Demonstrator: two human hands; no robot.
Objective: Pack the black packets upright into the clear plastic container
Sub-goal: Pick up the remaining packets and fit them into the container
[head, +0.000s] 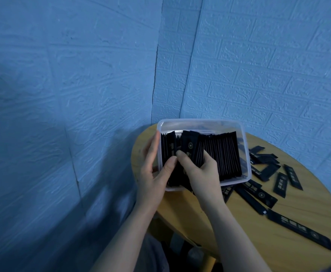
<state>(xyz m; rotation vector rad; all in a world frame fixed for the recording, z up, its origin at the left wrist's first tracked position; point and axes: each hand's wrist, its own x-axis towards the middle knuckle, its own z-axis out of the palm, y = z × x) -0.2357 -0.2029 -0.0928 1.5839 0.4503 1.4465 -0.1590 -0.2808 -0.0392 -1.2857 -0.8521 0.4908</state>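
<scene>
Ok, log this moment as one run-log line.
left hand: grips container wall | right hand: holds packets inside | loose packets: on table | packing unfinished

A round wooden table [239, 228] carries the clear plastic container [246, 154] and loose black packets [268, 169] beside it.

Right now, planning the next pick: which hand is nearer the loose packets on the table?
Right. The right hand is inside the container, beside the loose packets; the left hand grips its far wall.
</scene>
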